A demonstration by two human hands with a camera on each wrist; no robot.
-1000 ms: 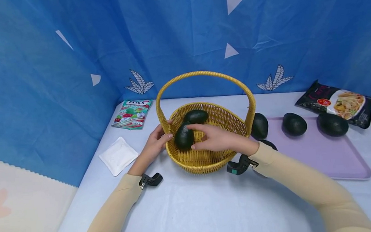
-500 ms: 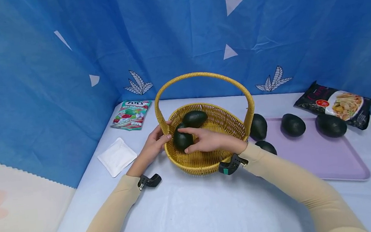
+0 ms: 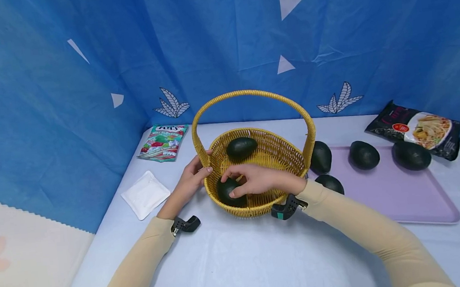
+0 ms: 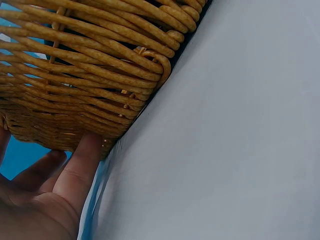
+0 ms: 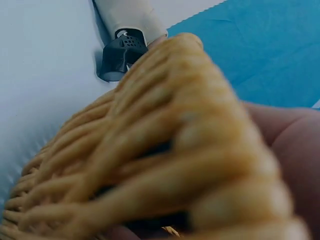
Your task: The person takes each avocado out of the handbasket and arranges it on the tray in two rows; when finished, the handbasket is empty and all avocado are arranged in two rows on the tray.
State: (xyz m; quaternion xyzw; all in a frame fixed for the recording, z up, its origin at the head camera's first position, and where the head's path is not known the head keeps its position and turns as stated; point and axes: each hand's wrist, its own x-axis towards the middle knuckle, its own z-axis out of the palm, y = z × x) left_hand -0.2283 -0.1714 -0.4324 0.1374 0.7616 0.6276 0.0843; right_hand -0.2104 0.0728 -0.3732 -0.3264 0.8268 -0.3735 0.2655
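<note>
A wicker basket (image 3: 273, 142) with a tall arched handle stands in the middle of the table. My left hand (image 3: 190, 180) grips its left side by the foot of the handle; fingers press the woven outer wall in the left wrist view. Inside, my right hand (image 3: 255, 178) pinches a dark green avocado (image 3: 227, 192) between thumb and fingers, close to the basket's front left wall. A second avocado (image 3: 241, 148) lies behind it. In the right wrist view the basket's rim (image 5: 200, 125) hides most of the right hand (image 5: 295, 150).
To the right lies a lilac tray (image 3: 399, 197) with several avocados on and beside it, such as one avocado (image 3: 364, 155). A black noodle packet (image 3: 421, 126) is behind it. On the left are a candy bag (image 3: 164, 142) and a white sachet (image 3: 146, 194).
My right hand has moved left over the avocado, then drawn it toward the basket's front, apart from the other avocado. My left hand has stayed at the basket's side.
</note>
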